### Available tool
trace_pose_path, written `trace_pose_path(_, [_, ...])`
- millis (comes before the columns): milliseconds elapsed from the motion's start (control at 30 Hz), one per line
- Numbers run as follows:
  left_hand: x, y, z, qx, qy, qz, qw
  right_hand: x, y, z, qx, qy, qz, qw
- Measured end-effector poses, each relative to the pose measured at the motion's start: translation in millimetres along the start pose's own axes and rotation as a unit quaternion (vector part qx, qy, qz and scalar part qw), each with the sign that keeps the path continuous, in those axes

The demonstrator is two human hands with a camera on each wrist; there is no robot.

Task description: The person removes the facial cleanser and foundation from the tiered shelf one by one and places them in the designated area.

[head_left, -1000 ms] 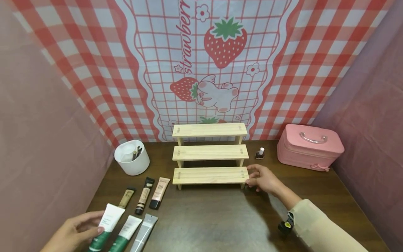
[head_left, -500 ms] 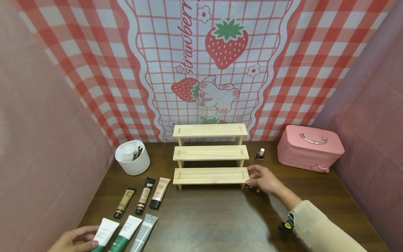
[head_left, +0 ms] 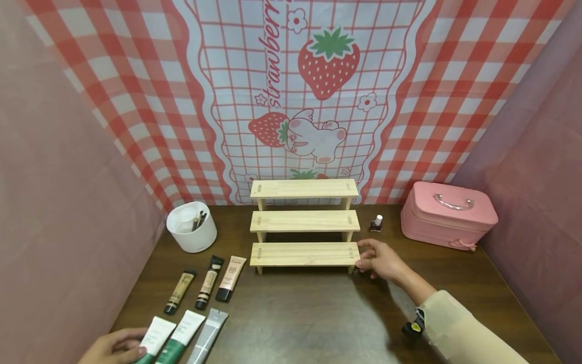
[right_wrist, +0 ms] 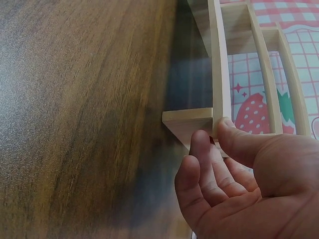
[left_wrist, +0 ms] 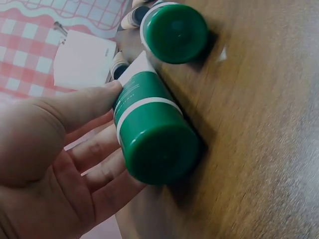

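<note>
At the lower left of the head view, my left hand (head_left: 115,348) holds a white-and-green squeeze tube (head_left: 156,336) low at the table. In the left wrist view, my thumb lies along the tube's side and my fingers curl behind it, its green cap (left_wrist: 162,154) facing the camera. A second white-and-green tube (head_left: 182,333) and a grey tube (head_left: 209,336) lie to its right. My right hand (head_left: 379,260) grips the right end of the lowest step of a three-tier wooden display shelf (head_left: 304,253); the right wrist view has the thumb on the board's edge, fingers curled beneath.
A gold tube (head_left: 179,293), a black-capped concealer tube (head_left: 209,283) and a pink BB cream tube (head_left: 232,278) lie behind. Farther back stand a white round holder (head_left: 195,242), a nail polish bottle (head_left: 376,223) and a pink case (head_left: 447,212), before a strawberry-print curtain (head_left: 327,60).
My left hand has lowered the white-and-green tube from above the table to beside the second one, then shifted slightly right, uncovering the gold tube. My right hand stays on the shelf.
</note>
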State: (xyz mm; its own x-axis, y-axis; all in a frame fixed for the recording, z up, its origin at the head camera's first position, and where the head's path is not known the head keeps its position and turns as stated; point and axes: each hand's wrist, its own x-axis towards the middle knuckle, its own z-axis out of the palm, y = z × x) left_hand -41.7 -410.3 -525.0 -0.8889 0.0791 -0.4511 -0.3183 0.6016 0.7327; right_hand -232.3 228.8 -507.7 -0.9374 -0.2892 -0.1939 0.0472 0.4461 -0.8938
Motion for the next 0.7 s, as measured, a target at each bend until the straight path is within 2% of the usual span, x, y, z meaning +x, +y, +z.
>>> trace_pose_path(167, [0.9,1.7,1.8,0.031,0.016,-0.012,0.9993,0.1,-0.9,0.8,0.010,-0.003,-0.004,0.9999])
trace_pose_path(467, [1.3,-1.0,0.2,0.055,0.018,0.012,0.9982,0.2,-1.5,-0.2,-0.013,-0.002,-0.011,0.9999])
trace_pose_path(567, [1.0,-0.7,1.4,0.080,0.024,0.020,0.9963,-0.2,-0.9,-1.6,-0.021,-0.005,-0.012,0.9997])
trace_pose_path(667, [0.5,3.9,4.8,0.123,0.048,0.008,0.9913,-1.2,-0.4,-2.6,-0.027,-0.005,-0.013,0.9996])
trace_pose_path(700, [0.5,7.3,5.9,0.142,0.056,-0.006,0.9882,-1.9,-0.1,-3.0,-0.030,-0.007,-0.016,0.9994])
